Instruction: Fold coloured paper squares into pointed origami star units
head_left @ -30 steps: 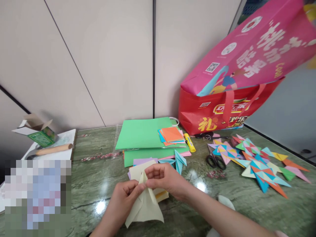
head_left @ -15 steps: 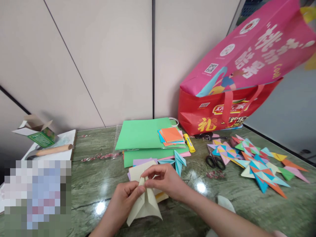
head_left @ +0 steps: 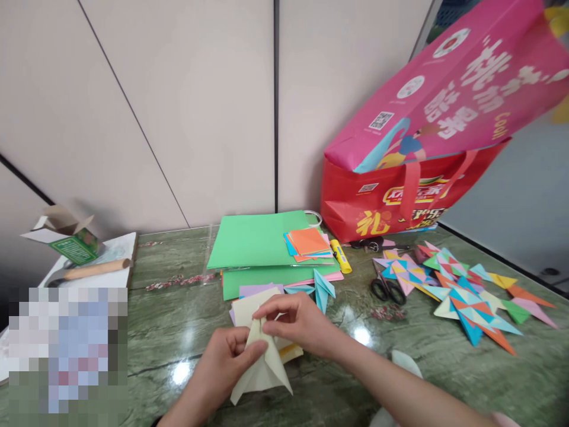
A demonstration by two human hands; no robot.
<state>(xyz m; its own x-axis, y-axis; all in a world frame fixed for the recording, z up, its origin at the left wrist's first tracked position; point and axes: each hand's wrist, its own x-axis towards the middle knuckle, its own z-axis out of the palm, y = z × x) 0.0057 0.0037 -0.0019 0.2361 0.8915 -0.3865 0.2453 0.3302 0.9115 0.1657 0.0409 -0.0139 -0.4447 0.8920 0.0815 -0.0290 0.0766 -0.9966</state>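
A cream sheet of paper (head_left: 265, 370), partly folded with a narrow top and flared lower edge, is held above the table. My left hand (head_left: 231, 359) grips its left side, thumb lying across the front. At the paper's top, my right hand (head_left: 296, 323) pinches the tip between thumb and fingers. Behind the hands lie more cream paper (head_left: 249, 306) and purple paper (head_left: 260, 291). A light blue folded piece (head_left: 324, 290) rests just beyond my right hand.
Green sheets (head_left: 258, 240) lie at the back with small orange squares (head_left: 311, 241) and a yellow glue stick (head_left: 341, 256). Rightward are scissors (head_left: 387, 289), colourful folded stars (head_left: 473, 308) and a red bag (head_left: 377, 201). An opened box (head_left: 75, 244) and a wooden-handled tool (head_left: 98, 268) are left.
My left thumb has slid a little right across the paper, covering more of the fold. The paper's lower left corner has shifted slightly, and my right hand has barely moved.
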